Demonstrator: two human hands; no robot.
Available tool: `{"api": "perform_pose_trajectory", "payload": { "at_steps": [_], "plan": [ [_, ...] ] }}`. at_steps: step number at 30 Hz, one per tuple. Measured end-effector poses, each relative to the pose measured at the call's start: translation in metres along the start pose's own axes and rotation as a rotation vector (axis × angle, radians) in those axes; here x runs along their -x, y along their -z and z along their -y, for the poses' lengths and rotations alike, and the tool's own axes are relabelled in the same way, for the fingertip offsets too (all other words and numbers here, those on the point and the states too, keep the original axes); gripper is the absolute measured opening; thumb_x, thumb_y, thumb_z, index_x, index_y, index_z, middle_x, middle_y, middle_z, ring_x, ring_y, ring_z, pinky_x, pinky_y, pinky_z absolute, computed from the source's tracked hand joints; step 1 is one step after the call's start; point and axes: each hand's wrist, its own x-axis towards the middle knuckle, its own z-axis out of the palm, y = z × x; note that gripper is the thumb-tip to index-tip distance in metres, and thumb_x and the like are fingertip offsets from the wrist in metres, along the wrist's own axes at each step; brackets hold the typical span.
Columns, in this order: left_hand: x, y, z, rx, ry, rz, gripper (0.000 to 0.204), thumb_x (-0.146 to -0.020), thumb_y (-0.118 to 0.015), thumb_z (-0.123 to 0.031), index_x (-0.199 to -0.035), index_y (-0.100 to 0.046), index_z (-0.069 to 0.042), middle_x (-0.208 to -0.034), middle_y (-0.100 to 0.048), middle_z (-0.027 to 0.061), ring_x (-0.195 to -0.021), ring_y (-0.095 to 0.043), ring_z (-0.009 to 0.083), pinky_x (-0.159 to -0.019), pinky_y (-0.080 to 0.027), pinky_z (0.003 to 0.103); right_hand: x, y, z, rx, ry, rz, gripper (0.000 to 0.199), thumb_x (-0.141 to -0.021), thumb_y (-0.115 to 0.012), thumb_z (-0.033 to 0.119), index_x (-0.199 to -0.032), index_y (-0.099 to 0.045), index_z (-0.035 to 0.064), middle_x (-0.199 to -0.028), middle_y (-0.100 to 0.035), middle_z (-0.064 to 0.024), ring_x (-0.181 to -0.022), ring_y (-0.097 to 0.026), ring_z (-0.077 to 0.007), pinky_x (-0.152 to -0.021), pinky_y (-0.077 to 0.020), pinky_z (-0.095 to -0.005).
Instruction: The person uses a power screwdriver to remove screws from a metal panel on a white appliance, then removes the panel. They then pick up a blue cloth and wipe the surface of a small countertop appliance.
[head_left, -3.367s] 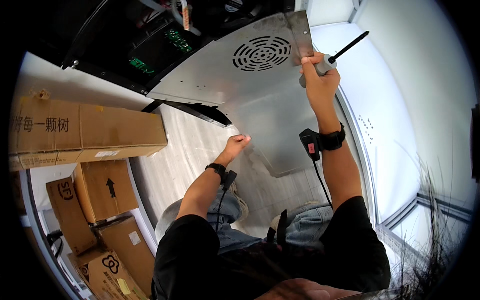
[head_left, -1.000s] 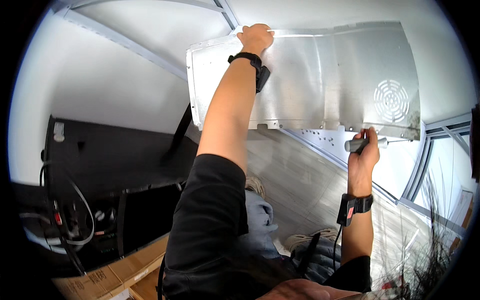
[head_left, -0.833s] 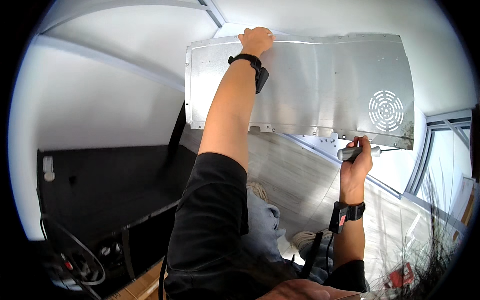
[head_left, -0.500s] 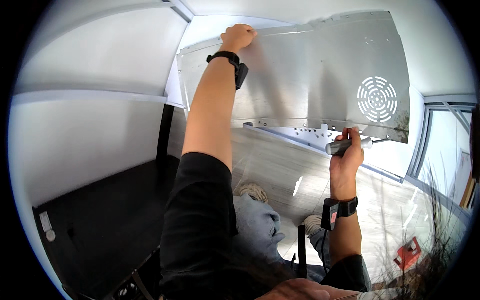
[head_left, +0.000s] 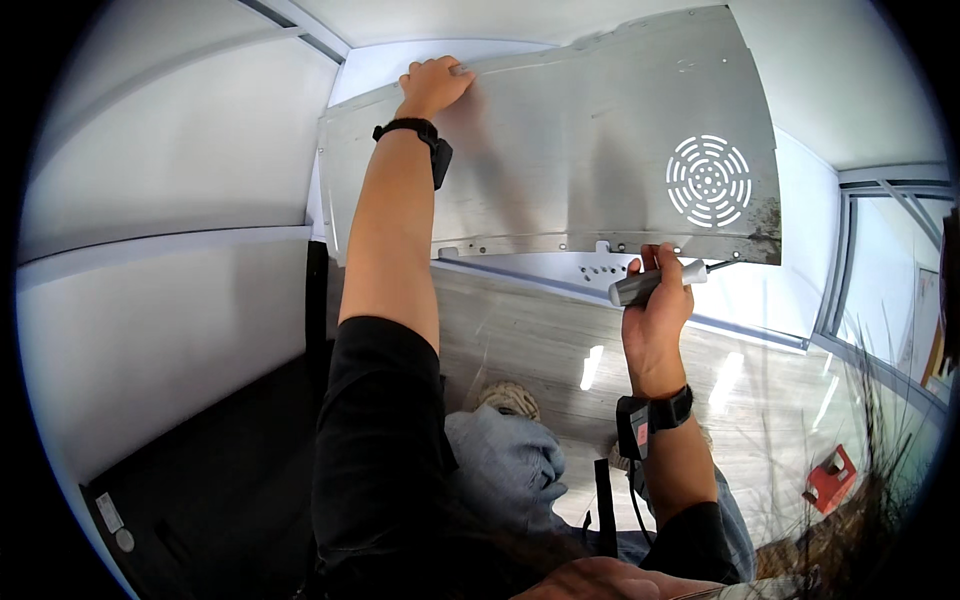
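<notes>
A large grey sheet-metal panel point(head_left: 570, 150) with a round slotted vent at its right end is held upright in front of me. My left hand point(head_left: 432, 85) grips the panel's top edge near its left end, arm stretched forward. My right hand point(head_left: 655, 305) is closed on a grey-handled screwdriver point(head_left: 655, 283), held just under the panel's lower edge, and seems to steady that edge too. The tool's thin dark shaft points right along the panel's bottom rim. Both wrists wear black bands.
A white wall point(head_left: 170, 180) rises at left, with a black surface point(head_left: 220, 480) below it. Pale wood-look flooring point(head_left: 560, 340) lies under the panel. A window frame point(head_left: 850, 270) stands at right, and a small red object point(head_left: 828, 478) sits on the floor.
My view has swung from the cardboard boxes and open black case toward the white wall. The panel went from lying low to being held upright by both hands; the screwdriver stays in my right hand.
</notes>
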Motion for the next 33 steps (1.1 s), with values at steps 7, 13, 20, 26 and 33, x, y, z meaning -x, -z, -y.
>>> {"api": "perform_pose_trajectory", "payload": {
  "at_steps": [7, 13, 20, 26, 33],
  "plan": [
    [-0.001, 0.007, -0.002, -0.021, -0.049, -0.102, 0.041, -0.085, -0.055, -0.047, -0.117, -0.057, -0.023, -0.119, -0.054, 0.0074, -0.119, -0.039, 0.0289, -0.096, -0.027, 0.044, 0.005, -0.005, 0.007, -0.05, -0.05, 0.023, 0.014, -0.087, -0.06, 0.009, -0.095, -0.051, 0.0013, -0.094, -0.054, -0.0083, -0.089, -0.056, -0.0163, -0.073, -0.0533, -0.0309],
    [0.005, 0.011, -0.008, -0.03, -0.044, -0.122, 0.044, -0.085, -0.055, -0.045, -0.123, -0.052, -0.023, -0.125, -0.048, 0.0101, -0.12, -0.037, 0.0292, -0.098, -0.025, 0.045, -0.001, -0.001, 0.007, -0.06, -0.06, 0.036, 0.015, -0.087, -0.06, 0.009, -0.095, -0.05, 0.0004, -0.093, -0.054, -0.008, -0.087, -0.055, -0.016, -0.074, -0.0539, -0.0312],
    [0.022, 0.02, -0.01, -0.17, -0.124, -0.173, 0.055, -0.08, -0.06, -0.045, -0.128, -0.049, -0.022, -0.137, -0.038, 0.0113, -0.127, -0.031, 0.0309, -0.101, -0.024, 0.049, 0.002, -0.003, 0.008, -0.098, -0.114, 0.058, 0.016, -0.087, -0.06, 0.009, -0.094, -0.048, 0.0005, -0.093, -0.052, -0.008, -0.087, -0.055, -0.0158, -0.074, -0.0542, -0.031],
    [0.107, 0.043, -0.085, -0.18, -0.49, 0.429, 0.104, -0.059, -0.076, -0.056, -0.144, -0.024, -0.024, -0.151, -0.012, 0.013, -0.137, -0.011, 0.04, -0.1, -0.026, 0.064, 0.005, -0.01, 0.014, -0.107, -0.11, 0.013, 0.017, -0.086, -0.061, 0.008, -0.094, -0.047, 0.0007, -0.095, -0.051, -0.008, -0.087, -0.054, -0.0162, -0.073, -0.0546, -0.0316],
    [0.199, 0.031, -0.102, -0.202, -0.612, 0.391, 0.105, -0.06, -0.082, -0.036, -0.145, -0.021, -0.024, -0.149, -0.015, 0.0144, -0.136, -0.016, 0.0409, -0.1, -0.032, 0.058, 0.008, -0.003, 0.017, -0.113, -0.158, 0.099, 0.018, -0.085, -0.062, 0.007, -0.094, -0.047, 0.002, -0.096, -0.051, -0.0083, -0.09, -0.054, -0.0176, -0.074, -0.0537, -0.0353]
  ]
}}
